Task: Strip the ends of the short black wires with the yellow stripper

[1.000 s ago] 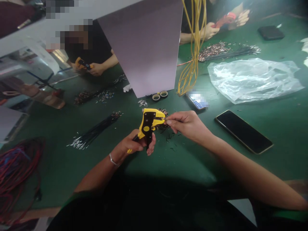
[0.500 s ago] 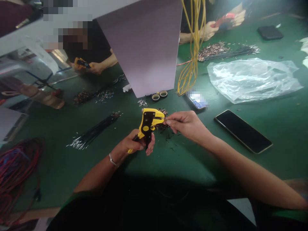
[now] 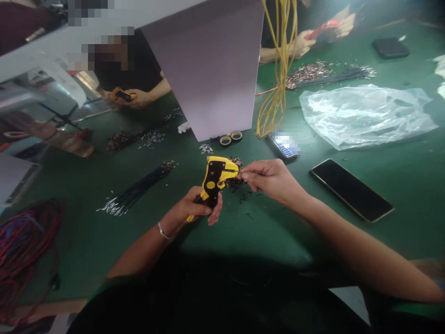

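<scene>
My left hand (image 3: 200, 206) is wrapped round the handles of a yellow and black wire stripper (image 3: 212, 181), whose jaws point right. The jaws look closed. At their tip my right hand (image 3: 273, 178) pinches a thin dark wire (image 3: 241, 172), mostly hidden by the fingers; its end meets the jaws. Behind and below the tool lies a pile of short copper-ended wire pieces (image 3: 235, 163), with black scraps (image 3: 247, 199) scattered in front. Left of the hands rests a bundle of black wires (image 3: 142, 185) with bared silvery ends.
A dark phone (image 3: 351, 189) lies right of my forearm. Beyond are tape rolls (image 3: 225, 140), a keypad phone (image 3: 283, 146), hanging yellow cables (image 3: 278, 69) and a plastic bag (image 3: 365, 116). Red cables (image 3: 24, 260) are coiled at left. Co-workers' hands hold tools across the table.
My left hand has squeezed the handles closer together and the stripper's jaws have closed at the wire. My right hand has barely moved.
</scene>
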Demonstrator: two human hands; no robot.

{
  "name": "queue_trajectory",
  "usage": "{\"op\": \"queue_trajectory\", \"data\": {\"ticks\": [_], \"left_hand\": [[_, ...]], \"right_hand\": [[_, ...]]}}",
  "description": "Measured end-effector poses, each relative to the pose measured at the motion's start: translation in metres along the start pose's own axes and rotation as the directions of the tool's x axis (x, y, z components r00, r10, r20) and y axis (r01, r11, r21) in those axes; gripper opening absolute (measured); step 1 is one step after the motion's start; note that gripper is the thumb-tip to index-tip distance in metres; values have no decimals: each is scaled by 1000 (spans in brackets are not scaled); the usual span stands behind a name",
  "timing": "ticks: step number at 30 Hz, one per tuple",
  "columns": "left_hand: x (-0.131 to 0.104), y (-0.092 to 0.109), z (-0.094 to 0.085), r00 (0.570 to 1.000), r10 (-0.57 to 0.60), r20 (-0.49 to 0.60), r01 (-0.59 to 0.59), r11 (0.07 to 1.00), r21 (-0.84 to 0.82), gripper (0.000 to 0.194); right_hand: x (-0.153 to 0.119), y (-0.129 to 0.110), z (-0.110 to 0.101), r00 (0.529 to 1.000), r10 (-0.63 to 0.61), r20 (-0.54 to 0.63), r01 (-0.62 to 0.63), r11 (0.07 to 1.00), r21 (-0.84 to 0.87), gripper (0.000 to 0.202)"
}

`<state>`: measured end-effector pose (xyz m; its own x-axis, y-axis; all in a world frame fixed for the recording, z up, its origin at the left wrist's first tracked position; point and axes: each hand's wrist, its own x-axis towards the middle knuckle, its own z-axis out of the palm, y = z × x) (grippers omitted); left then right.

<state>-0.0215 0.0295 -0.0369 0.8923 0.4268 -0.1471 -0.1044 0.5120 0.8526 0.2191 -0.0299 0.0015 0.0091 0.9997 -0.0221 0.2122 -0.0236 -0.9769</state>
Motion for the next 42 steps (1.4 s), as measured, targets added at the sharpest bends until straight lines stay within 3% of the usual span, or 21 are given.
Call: {"op": "queue_trajectory", "data": {"ticks": [14,18,26,31,36,42], "left_hand": [[-5,-5,8,987,76,-144,-78,997,-3,14],[-5,-1,11,990,61,-127,-62,998,-3,15],[-2,12,5,960,153,-236,-151,988,24,24],[-1,9,1,973,119,-198,-121,993,3,29],[1,10,1,964,186,-188,-180,982,51,30],[5,10,1,891,287,-352,-259,958,127,35]], "right_hand": [[1,1,0,1000,-21,11,21,1000,-18,22],[2,-1,-1,1000,4,13,-5,999,41,20],[3,3,-1,999,46,2,-46,997,58,18],[3,4,0,998,49,29,-50,998,38,18],[4,1,-1,997,76,9,-75,997,-33,21],[1,6,10,968,141,207,-117,986,-121,16]]}}
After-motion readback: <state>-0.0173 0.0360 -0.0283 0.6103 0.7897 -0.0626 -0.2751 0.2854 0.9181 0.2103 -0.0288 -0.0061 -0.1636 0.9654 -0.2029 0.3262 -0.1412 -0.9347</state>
